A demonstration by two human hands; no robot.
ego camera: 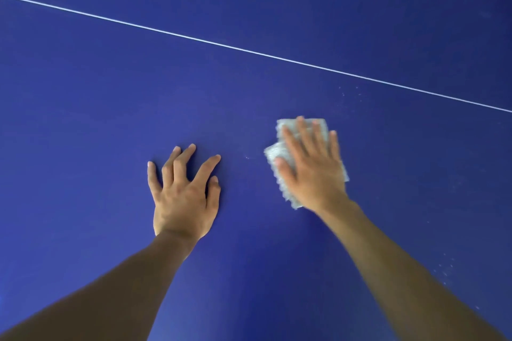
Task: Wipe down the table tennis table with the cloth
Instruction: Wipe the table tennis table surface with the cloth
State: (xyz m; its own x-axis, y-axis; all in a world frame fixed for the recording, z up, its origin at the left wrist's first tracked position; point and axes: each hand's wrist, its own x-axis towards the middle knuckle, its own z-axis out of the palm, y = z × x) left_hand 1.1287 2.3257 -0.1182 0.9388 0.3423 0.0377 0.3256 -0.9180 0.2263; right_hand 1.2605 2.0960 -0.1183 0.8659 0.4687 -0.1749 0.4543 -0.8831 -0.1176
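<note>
We see cloth [277, 153]: pale grey-white, folded, nubbly weave, zigzag-cut edge, blurred. Lies flat on blue table tennis table [110, 91], directly under right grip [313, 171], edges showing past fingertips, thumb side and wrist side. Right grip: palm down, fingers straight and fanned apart, pressing cloth, none curled round it; bare forearm reaching forward. Left grip [184, 194] near right grip, clear of cloth: palm down on table, fingers splayed, knuckles slightly bent, holding nothing. White line [249, 51] crosses table beyond both grips; we note pale specks [352, 93] beyond right grip.
</note>
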